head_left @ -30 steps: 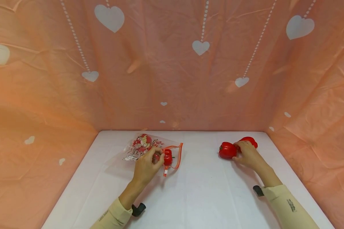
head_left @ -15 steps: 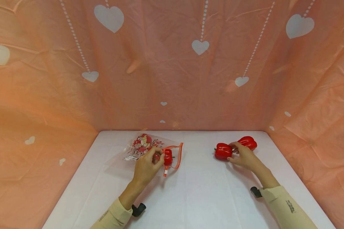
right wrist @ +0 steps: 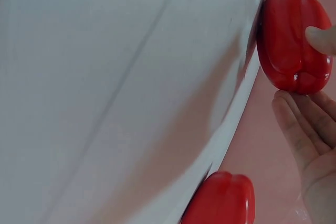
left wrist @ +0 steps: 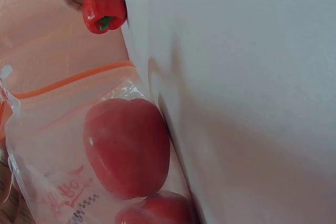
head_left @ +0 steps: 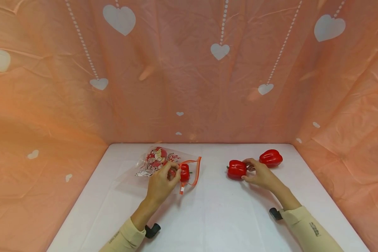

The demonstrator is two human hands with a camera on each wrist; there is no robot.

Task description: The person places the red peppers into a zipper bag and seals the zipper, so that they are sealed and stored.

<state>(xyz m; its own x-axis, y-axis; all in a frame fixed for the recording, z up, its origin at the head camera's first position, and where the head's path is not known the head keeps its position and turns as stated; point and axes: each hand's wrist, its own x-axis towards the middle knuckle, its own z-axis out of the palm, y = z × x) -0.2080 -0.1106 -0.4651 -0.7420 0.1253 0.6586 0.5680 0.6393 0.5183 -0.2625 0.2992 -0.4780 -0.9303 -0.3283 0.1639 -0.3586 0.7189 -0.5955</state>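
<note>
Only left-wrist view: pepper stem (left wrist: pixel 105 22) face-on

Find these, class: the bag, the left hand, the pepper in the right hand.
Bag (left wrist: pixel 52 135): left wrist view, on its clear wall.
Left hand (head_left: pixel 160 182): head view, on its back.
Held pepper (right wrist: pixel 287 38): right wrist view, on its side.

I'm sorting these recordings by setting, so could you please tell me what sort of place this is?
Probably a makeshift recording booth: orange-pink sheeting with white hearts hangs behind and along both sides of a white tabletop, and dark devices show by the sleeves.
</note>
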